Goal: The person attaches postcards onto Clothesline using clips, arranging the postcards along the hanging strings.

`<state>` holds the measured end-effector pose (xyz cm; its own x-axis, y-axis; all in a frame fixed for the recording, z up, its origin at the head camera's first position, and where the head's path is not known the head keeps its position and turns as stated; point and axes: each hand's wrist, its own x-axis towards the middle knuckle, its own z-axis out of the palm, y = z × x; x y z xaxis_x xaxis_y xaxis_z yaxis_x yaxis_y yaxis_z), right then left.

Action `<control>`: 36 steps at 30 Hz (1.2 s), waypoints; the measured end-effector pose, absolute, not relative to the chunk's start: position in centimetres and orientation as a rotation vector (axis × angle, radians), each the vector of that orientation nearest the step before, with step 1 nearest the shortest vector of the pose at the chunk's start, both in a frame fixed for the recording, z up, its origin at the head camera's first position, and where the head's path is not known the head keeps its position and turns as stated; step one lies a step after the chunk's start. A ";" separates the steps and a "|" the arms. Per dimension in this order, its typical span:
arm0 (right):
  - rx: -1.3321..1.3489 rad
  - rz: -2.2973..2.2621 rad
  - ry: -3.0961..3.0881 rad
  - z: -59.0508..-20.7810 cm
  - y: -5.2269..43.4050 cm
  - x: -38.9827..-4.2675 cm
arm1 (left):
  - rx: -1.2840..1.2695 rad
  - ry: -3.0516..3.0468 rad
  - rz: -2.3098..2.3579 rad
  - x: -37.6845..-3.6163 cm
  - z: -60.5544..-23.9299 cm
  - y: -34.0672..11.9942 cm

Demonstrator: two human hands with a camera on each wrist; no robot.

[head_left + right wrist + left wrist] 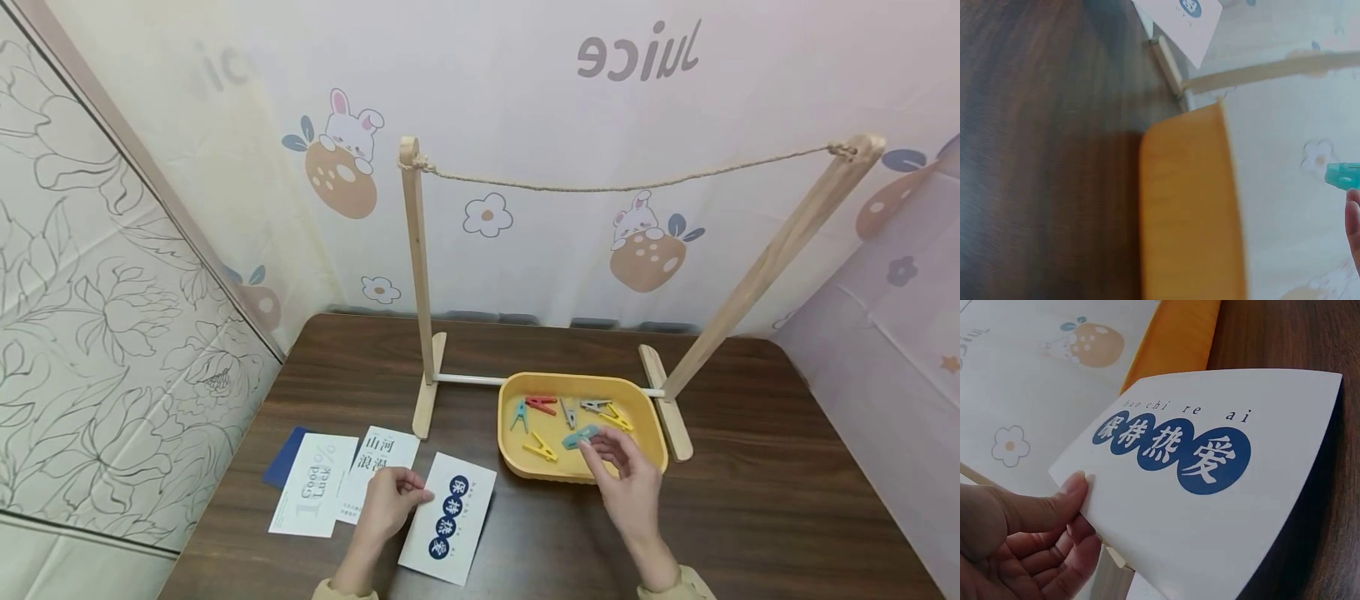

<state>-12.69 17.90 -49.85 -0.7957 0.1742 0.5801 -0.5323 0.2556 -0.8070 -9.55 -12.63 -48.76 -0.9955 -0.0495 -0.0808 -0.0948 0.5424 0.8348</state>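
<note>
Your left hand [390, 500] pinches the near-left edge of a white card [450, 517] with four blue dots, thumb on top and fingers curled beneath, as the left wrist view shows; the card's held edge is lifted off the table [750, 517] there. Your right hand [626, 479] is over the near rim of the yellow tray [652, 417], its fingertips pinching a teal clip [581, 436] that sits just inside the tray. In the right wrist view only the tip of that clip [1342, 175] and one finger show.

More clips lie in the tray: a blue one [519, 414], a red one [542, 404], a grey one [568, 412] and yellow ones [540, 450] at the near left and far right. Left of the held card lie two more white cards [315, 483] and a blue card [285, 457]. Behind the tray stands a wooden rack [417, 283] with a rope [622, 183] strung between its two posts.
</note>
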 end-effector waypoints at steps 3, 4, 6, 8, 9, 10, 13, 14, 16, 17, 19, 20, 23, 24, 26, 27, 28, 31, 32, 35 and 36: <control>0.407 1.591 -1.976 -48.0 17.7 -12.6 | -0.093 2.704 1.527 -9.6 -48.2 -12.7; 0.415 1.595 -1.985 -47.5 17.7 -12.6 | -0.081 2.702 1.551 -9.6 -48.0 -12.7; 0.426 1.564 -2.036 -44.8 17.2 -12.2 | -0.060 2.700 1.593 -9.8 -47.7 -12.7; 0.438 1.497 -2.093 -41.9 16.6 -11.5 | -0.048 2.697 1.630 -9.9 -47.4 -12.6; 0.455 1.496 -2.097 -41.4 16.7 -11.6 | -0.044 2.698 1.646 -10.0 -47.3 -12.6; 0.481 1.480 -2.102 -40.9 16.7 -11.7 | -0.046 2.696 1.659 -10.0 -47.1 -12.6; 0.546 1.454 -2.107 -39.5 16.9 -12.2 | -0.051 2.702 1.684 -10.4 -46.6 -12.5; 0.566 1.446 -2.107 -39.1 16.9 -12.3 | -0.051 2.706 1.697 -10.5 -46.4 -12.5; 0.621 1.433 -2.090 -38.3 17.0 -12.7 | -0.040 2.726 1.704 -10.7 -46.0 -12.4; 0.649 1.418 -2.081 -37.9 16.9 -12.9 | -0.027 2.738 1.709 -10.7 -45.8 -12.4; 0.697 1.383 -2.072 -37.1 16.8 -13.2 | -0.004 2.759 1.716 -10.9 -45.6 -12.3; 0.719 1.364 -2.067 -36.7 16.7 -13.4 | 0.007 2.769 1.718 -11.0 -45.5 -12.2; 0.771 1.298 -2.057 -35.5 16.2 -13.7 | 0.034 2.783 1.732 -11.2 -45.1 -12.0; 0.786 1.283 -2.055 -35.0 16.1 -13.8 | 0.037 2.787 1.734 -11.3 -45.0 -11.9; 0.818 1.252 -2.048 -34.3 15.8 -13.9 | 0.049 2.796 1.745 -11.5 -44.7 -11.8; 0.830 1.239 -2.048 -33.9 15.6 -14.0 | 0.053 2.797 1.755 -11.6 -44.5 -11.7; 0.841 1.231 -2.048 -33.6 15.5 -14.1 | 0.058 2.802 1.761 -11.7 -44.4 -11.6; 0.869 1.192 -2.054 -32.8 15.2 -14.4 | 0.083 2.809 1.791 -12.0 -43.9 -11.5; 0.877 1.178 -2.058 -32.5 15.1 -14.5 | 0.092 2.809 1.804 -12.1 -43.8 -11.5; 0.895 1.129 -2.077 -31.7 14.8 -14.7 | 0.135 2.821 1.830 -12.3 -43.3 -11.4; 0.907 1.111 -2.078 -31.4 14.6 -14.8 | 0.152 2.826 1.835 -12.4 -43.2 -11.4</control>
